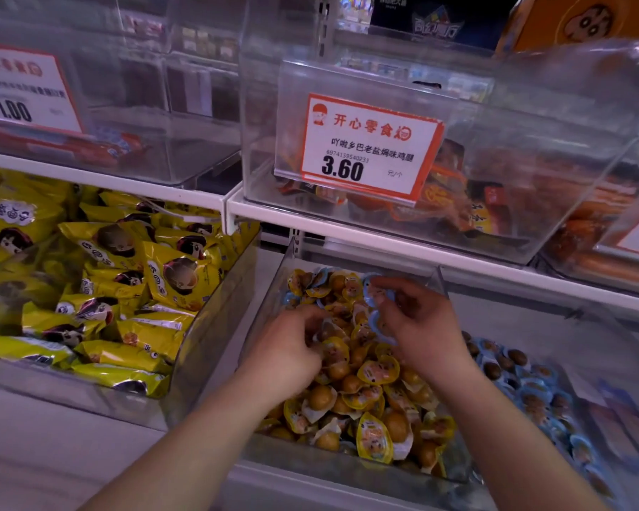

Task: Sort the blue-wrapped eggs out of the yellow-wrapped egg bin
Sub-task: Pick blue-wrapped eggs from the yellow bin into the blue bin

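A clear bin [270, 300] in the middle holds a heap of yellow-wrapped eggs [379, 370], with a few blue-wrapped eggs [320, 278] mixed in at its far end. My right hand [421, 322] is over the bin's far right part and grips several blue-wrapped eggs [379, 315] in its curled fingers. My left hand [292, 352] is down in the heap on the left, fingers curled among the yellow packets; what it holds is hidden.
To the right lies a bin of blue-wrapped eggs [532, 385]. A large bin of yellow snack bags [126, 274] stands on the left. Above, a white shelf [347, 223] carries clear bins with price tags [369, 149], overhanging the far end of the egg bin.
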